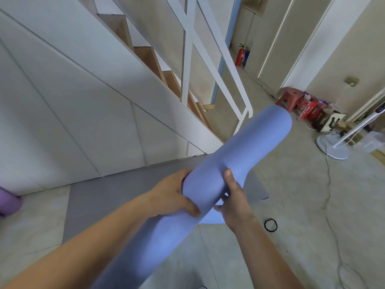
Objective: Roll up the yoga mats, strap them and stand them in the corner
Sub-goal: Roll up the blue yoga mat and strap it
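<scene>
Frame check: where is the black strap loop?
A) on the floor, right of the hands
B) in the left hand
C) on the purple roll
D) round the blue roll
A: the black loop lies on the floor, apart from the blue roll, which the left hand and right hand grip and which shows no strap.

We see the rolled mat [239,163] in plain periwinkle blue. The unrolled mat [116,192] is plain grey, and 1 more roll [9,202] at the left edge is lilac. The strap ring [270,225] is black. We note a beige mottled floor [302,205], brown wooden stair treads [150,57], a white railing [208,55], a red extinguisher [239,56], a red stool [288,98] and a white fan base [332,147].
</scene>
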`<action>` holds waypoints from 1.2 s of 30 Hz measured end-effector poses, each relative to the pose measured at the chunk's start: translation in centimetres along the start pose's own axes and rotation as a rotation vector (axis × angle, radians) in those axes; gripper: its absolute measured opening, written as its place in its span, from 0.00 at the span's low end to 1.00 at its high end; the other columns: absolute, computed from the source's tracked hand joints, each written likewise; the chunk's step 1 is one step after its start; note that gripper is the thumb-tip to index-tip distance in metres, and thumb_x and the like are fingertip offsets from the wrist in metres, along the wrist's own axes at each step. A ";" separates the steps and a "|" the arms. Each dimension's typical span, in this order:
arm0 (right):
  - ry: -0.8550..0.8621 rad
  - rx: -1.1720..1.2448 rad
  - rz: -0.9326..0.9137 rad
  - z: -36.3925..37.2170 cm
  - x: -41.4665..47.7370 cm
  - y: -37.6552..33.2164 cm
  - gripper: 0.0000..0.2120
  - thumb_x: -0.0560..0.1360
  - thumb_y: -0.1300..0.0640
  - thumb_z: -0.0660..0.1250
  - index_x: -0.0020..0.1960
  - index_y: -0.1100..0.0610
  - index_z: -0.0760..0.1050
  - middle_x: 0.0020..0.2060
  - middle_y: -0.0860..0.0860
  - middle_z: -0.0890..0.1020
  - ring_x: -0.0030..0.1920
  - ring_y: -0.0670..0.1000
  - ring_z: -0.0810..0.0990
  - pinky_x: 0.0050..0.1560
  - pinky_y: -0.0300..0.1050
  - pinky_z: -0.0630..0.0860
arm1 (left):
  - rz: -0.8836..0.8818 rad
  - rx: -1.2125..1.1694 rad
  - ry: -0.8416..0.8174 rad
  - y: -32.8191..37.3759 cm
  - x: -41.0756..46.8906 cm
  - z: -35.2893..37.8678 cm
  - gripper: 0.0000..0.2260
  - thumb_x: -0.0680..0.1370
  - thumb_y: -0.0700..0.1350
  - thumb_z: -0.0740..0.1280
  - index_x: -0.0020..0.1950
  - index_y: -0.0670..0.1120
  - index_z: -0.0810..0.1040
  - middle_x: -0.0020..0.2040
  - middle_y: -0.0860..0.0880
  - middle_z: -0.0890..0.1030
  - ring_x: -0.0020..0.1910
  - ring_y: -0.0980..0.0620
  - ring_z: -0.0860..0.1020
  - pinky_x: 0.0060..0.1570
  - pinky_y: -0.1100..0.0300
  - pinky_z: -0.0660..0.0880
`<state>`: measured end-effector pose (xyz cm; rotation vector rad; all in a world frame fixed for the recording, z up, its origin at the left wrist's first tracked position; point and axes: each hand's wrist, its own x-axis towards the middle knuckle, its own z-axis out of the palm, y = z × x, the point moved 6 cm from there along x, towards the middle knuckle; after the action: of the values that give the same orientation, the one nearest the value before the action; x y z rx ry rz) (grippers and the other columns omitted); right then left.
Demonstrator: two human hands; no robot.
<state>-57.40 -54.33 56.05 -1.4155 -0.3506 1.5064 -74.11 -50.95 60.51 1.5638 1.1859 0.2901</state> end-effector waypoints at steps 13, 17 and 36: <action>0.471 -0.389 -0.177 1.3 0.9 -3.6 0.38 0.59 0.43 0.81 0.61 0.52 0.68 0.52 0.48 0.79 0.50 0.54 0.79 0.51 0.49 0.76 | 0.025 0.520 0.200 0.0 1.4 7.2 0.60 0.64 0.59 0.74 0.78 0.53 0.31 0.74 0.44 0.57 0.65 0.41 0.71 0.59 0.50 0.74; 0.386 -0.568 -0.271 2.4 0.4 -2.9 0.49 0.61 0.40 0.78 0.74 0.49 0.58 0.66 0.45 0.74 0.65 0.52 0.75 0.61 0.47 0.72 | 0.032 0.084 0.427 -1.6 0.9 6.4 0.53 0.63 0.60 0.76 0.79 0.62 0.47 0.66 0.61 0.68 0.60 0.58 0.74 0.55 0.57 0.77; 0.519 -0.769 -0.236 0.0 -1.8 -4.8 0.39 0.58 0.35 0.76 0.62 0.49 0.63 0.52 0.44 0.76 0.49 0.51 0.76 0.51 0.47 0.73 | 0.135 0.163 0.389 1.3 1.3 10.3 0.53 0.69 0.57 0.72 0.81 0.44 0.41 0.77 0.46 0.56 0.71 0.46 0.67 0.65 0.56 0.69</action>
<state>-55.50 -53.51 60.76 -2.2010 -0.7857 0.7733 -65.52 -55.91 57.26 1.7857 1.4310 0.6219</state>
